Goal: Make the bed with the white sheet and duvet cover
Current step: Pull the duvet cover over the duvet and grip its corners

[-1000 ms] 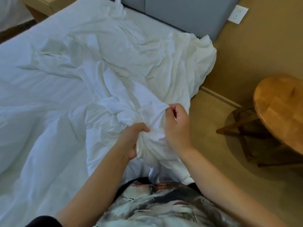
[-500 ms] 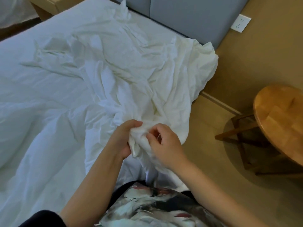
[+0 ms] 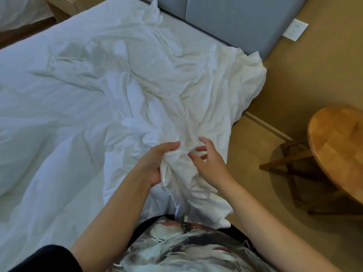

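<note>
Looks barely begun: grips a bunch of the crumpled white cloth (image 3: 176, 85), sheet or cover unclear, at the near edge of the bed (image 3: 225, 20) in the left hand (image 3: 157, 163), holds the right hand (image 3: 208, 163) spread-fingered beside it, leaves spreading, smoothing and tucking undone.

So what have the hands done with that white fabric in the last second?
The right hand came down from a higher fold to beside the left hand, pinched the crumpled white fabric there, and has now loosened, fingers spread. The left hand kept gripping the bunch. The round wooden table stayed put.
</note>
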A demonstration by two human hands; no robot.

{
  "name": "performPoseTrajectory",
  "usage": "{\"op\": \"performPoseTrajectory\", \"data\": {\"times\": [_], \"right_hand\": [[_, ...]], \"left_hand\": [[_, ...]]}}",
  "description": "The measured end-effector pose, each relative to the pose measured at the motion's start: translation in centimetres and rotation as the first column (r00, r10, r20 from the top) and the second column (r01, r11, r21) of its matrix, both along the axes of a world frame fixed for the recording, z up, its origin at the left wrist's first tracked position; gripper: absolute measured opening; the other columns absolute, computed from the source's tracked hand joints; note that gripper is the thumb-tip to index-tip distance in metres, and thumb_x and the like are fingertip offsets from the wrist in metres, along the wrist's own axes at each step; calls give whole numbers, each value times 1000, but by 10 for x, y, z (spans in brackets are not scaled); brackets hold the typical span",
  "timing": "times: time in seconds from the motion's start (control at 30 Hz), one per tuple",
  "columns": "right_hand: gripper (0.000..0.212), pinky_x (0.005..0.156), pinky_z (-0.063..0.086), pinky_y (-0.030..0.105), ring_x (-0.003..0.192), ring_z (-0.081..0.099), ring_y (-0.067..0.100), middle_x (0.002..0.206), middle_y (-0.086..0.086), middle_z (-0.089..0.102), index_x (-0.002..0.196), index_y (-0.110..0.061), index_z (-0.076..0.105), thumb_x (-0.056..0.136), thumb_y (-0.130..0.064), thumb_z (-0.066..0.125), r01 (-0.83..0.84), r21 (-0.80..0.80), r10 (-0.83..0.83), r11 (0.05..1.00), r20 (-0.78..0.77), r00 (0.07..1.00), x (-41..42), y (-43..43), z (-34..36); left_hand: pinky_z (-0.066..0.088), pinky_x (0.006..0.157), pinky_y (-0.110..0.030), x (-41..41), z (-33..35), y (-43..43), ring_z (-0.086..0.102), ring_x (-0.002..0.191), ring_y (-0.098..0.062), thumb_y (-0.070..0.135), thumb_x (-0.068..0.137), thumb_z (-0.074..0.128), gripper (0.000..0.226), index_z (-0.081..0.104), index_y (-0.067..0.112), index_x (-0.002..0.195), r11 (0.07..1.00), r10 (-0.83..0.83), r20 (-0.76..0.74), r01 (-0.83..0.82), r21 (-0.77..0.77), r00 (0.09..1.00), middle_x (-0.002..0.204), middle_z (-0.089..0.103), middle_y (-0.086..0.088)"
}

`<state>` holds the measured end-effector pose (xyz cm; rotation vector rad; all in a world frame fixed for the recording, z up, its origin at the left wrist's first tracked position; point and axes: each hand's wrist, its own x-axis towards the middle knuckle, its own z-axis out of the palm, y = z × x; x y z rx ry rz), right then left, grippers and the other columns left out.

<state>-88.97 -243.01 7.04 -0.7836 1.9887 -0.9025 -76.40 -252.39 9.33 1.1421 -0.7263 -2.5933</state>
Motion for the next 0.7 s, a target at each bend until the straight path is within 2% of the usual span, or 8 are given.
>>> {"op": "performPoseTrajectory", "data": {"times": [0.1, 0.17, 0.23, 0.3, 0.43, 0.57, 0.63, 0.7], "right_hand": [[36, 95, 39, 21, 114, 50, 16, 122, 0, 49, 132, -17, 50, 95, -21, 52, -121, -30, 116, 992, -136, 984, 0, -8, -12], [20, 85, 38, 14, 107, 54, 20, 112, 5, 57, 111, -10, 63, 95, -15, 52, -146, -26, 135, 989, -241, 961, -2, -12, -20], [15, 72, 36, 18, 95, 56, 24, 97, 7, 62, 96, -6, 66, 94, -10, 51, -69, -99, 32, 993, -341, 939, -8, -16, -21], [16, 72, 38, 21, 91, 56, 25, 90, 5, 64, 92, -4, 67, 92, -5, 51, 49, -257, -155, 965, -411, 898, -14, -19, -12], [12, 73, 34, 9, 82, 43, 8, 78, -21, 48, 84, -3, 63, 87, -3, 52, 68, -557, -363, 828, -438, 822, -4, -20, 16], [28, 67, 31, 28, 67, 42, 16, 66, -10, 43, 75, -9, 51, 93, -27, 39, -94, -384, -142, 918, -543, 828, -9, -15, 5], [28, 65, 30, 30, 62, 41, 13, 65, -8, 43, 73, -12, 46, 97, -25, 41, -35, -292, -109, 956, -463, 880, -20, -11, -7], [24, 64, 33, 29, 64, 41, 7, 73, -4, 47, 76, -12, 51, 98, -16, 45, 60, -279, -176, 958, -411, 895, -25, -7, -10]], "left_hand": [[57, 56, -28, -2, 3, 5, 70, 66, -24, 16, 79, 58, 22, 73, 1, 74, 997, -59, 15, 58, 43, 998, 78, 70, -15], [54, 51, -25, 0, 2, 5, 66, 57, -21, 14, 78, 57, 21, 70, 2, 65, 997, -64, 61, 61, 49, 996, 66, 67, -13], [50, 48, -22, 2, -4, 1, 62, 50, -18, 10, 86, 53, 33, 68, 8, 56, 1000, -14, 107, 14, 4, 994, 56, 63, -8], [49, 50, -22, 1, -7, -2, 61, 51, -16, 6, 87, 54, 36, 67, 12, 54, 993, 78, 156, -64, -94, 985, 55, 63, -4], [52, 57, -27, -14, -5, -1, 66, 62, -18, 3, 84, 56, 12, 66, 9, 81, 968, 215, 122, -195, -156, 969, 67, 68, -4], [54, 53, -23, -14, -3, -5, 65, 56, -19, -3, 75, 54, 18, 67, 5, 66, 962, 264, -39, -266, -58, 964, 61, 65, -7], [54, 53, -25, -8, 0, -4, 67, 59, -20, 2, 63, 63, 15, 68, 5, 77, 981, 179, -45, -181, -62, 983, 66, 68, -7], [56, 59, -29, -4, 0, -4, 69, 69, -21, 10, 62, 74, 35, 66, 6, 96, 994, 71, 24, -68, -83, 997, 78, 71, -8]]}}
